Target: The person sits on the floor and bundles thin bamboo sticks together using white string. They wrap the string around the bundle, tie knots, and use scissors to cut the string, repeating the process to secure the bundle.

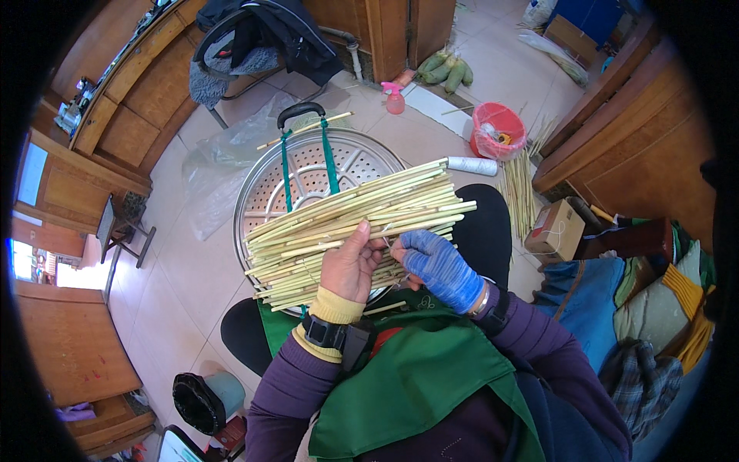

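Note:
A row of cut straw-like plant stalks (346, 225), tied with thin white string, lies across my lap and over a round perforated metal tray (271, 196). My bare left hand (352, 263) presses on the stalks, its thumb upright near the string. My right hand (439, 268), in a blue knitted fingerless glove, pinches the white string (385, 234) beside the left fingertips. Green straps (329, 156) run from a black handle (301, 111) over the tray. A green apron (410, 392) covers my lap.
A chair with a jacket (288, 34) stands beyond the tray. To the right are a spool of white string (472, 166), a red bucket (497, 130), more stalks (518, 196) and a cardboard box (554, 231). A black-lined bin (211, 401) stands at lower left.

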Available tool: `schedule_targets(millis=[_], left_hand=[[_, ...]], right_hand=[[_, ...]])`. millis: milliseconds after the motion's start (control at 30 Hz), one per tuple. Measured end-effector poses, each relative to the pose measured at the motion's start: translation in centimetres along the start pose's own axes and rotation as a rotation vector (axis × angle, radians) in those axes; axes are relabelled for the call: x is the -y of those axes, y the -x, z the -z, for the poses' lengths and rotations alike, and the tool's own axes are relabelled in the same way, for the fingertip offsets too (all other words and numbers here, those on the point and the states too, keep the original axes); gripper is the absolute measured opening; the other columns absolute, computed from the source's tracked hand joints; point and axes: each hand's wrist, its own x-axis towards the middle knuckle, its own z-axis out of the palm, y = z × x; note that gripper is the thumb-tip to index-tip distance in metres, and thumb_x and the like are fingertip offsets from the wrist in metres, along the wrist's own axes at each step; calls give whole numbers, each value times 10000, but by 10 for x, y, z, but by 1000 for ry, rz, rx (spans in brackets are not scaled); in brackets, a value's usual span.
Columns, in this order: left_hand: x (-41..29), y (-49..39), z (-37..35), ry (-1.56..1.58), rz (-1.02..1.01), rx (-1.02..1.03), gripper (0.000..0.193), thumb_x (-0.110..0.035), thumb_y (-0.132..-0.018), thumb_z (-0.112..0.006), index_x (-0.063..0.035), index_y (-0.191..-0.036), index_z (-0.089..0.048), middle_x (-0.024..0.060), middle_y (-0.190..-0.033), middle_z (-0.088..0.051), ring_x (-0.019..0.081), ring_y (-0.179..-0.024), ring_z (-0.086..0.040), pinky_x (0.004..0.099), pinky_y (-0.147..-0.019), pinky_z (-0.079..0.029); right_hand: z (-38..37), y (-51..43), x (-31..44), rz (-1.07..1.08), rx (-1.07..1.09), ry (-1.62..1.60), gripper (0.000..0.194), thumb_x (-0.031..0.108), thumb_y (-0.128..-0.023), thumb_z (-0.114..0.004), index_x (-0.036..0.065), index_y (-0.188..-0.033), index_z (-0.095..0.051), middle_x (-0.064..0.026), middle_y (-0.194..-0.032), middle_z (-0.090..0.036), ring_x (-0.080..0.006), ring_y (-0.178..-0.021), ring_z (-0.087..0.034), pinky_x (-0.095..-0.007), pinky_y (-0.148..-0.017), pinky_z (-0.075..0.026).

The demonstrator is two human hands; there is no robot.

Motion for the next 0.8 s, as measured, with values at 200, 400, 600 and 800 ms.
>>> schedule_targets(millis=[200,400,600,800], left_hand=[[0,0,1,-3,-10,-4,208,-247,-932,-637,-50,-998,-624,55,-830,-659,161,-797,-621,286,-709,-487],[0,0,2,-10,11,35,237,-255,-947,-615,-41,-1049,-607,60,-898,-669,169,-861,-629,283,-729,-489],[0,-1,3,-10,12,59,248,-250,-947,-613,-34,-1068,-603,64,-945,-670,174,-892,-624,292,-744,-493],[-1,-2,4,-13,40,75,265,-255,-935,-628,-31,-1075,-602,58,-935,-670,166,-874,-622,291,-744,-493]], right_hand=[[0,5,-2,14,-18,-81,193,175,-964,-532,5,-1052,-555,1,-679,-473,-74,-546,-456,-237,-530,-450],[8,14,-1,0,-81,64,171,159,-972,-526,24,-1068,-571,-5,-732,-540,-64,-569,-515,-222,-509,-451],[13,17,-1,28,-36,175,164,124,-970,-518,30,-1097,-564,-32,-789,-607,-59,-596,-539,-213,-545,-474],[6,1,-12,71,-108,92,170,100,-964,-507,28,-1113,-546,-52,-838,-643,-65,-595,-559,-220,-561,-489]])
